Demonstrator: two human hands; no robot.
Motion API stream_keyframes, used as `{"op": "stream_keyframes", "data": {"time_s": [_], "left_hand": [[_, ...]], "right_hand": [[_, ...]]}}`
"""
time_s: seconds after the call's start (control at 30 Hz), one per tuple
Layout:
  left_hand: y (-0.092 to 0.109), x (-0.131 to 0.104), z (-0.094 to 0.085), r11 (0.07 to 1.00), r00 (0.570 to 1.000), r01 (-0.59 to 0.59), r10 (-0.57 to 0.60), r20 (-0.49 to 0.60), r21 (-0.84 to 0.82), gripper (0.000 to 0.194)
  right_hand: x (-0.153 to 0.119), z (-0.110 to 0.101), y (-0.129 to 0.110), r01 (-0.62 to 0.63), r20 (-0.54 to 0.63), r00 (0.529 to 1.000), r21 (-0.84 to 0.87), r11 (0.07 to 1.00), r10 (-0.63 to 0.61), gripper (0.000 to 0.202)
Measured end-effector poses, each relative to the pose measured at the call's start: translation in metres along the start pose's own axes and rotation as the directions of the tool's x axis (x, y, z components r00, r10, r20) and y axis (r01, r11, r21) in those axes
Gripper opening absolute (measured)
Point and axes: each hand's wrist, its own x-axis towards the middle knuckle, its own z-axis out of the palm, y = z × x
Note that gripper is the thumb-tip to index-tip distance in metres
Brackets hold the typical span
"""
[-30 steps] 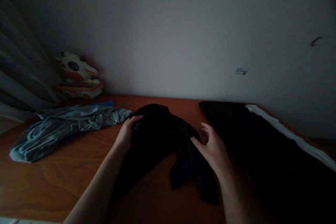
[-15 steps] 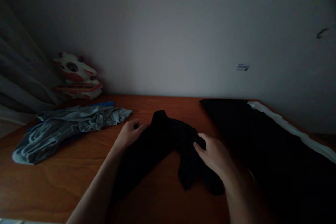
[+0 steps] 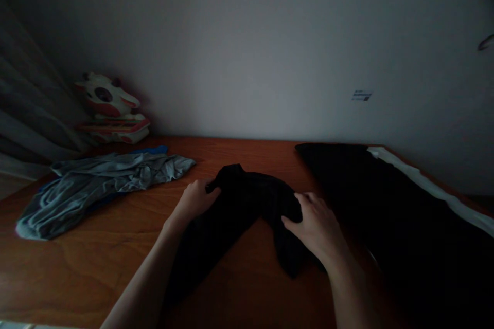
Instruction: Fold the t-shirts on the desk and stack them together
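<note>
A dark black garment shaped like trousers (image 3: 231, 211) lies on the wooden table in front of me. One leg runs toward the lower left, and the other bends down at the right. At its upper left edge, my left hand (image 3: 197, 199) is closed, with the cloth caught between thumb and fingers. My right hand (image 3: 314, 218) curls over the bent leg, thumb and fingers somewhat apart with black fabric between them. The fingertips of both hands are partly hidden, and folds in the dark cloth are hard to make out.
A crumpled grey garment (image 3: 111, 177) lies at the left with a blue cloth (image 3: 156, 149) under it. Behind it sits a cow-shaped toy keyboard (image 3: 116, 126). A large black cloth (image 3: 370, 200) with a white edge (image 3: 428, 182) covers the table's right side. A wall (image 3: 247, 51) rises behind.
My left hand's hold on the upper left edge has shifted slightly. The right thumb and fingers have spread a little, and the bent leg's lower end has moved right. The view has turned slightly.
</note>
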Motion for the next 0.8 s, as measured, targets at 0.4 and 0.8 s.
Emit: {"op": "stream_keyframes", "data": {"time_s": [0.4, 0.8], "left_hand": [[-0.002, 0.003, -0.007, 0.894, 0.940, -0.039, -0.118, -0.320, -0.447, 0.044], [0.003, -0.027, -0.069, 1.000, 0.955, -0.006, 0.012, -0.296, 0.021, 0.031]], "right_hand": [[0.011, -0.009, 0.031, -0.077, -0.423, 0.877, 0.343, 0.936, 0.226, 0.044], [0.004, -0.032, 0.038, -0.133, -0.177, 0.961, 0.380, 0.916, 0.213, 0.052]]}}
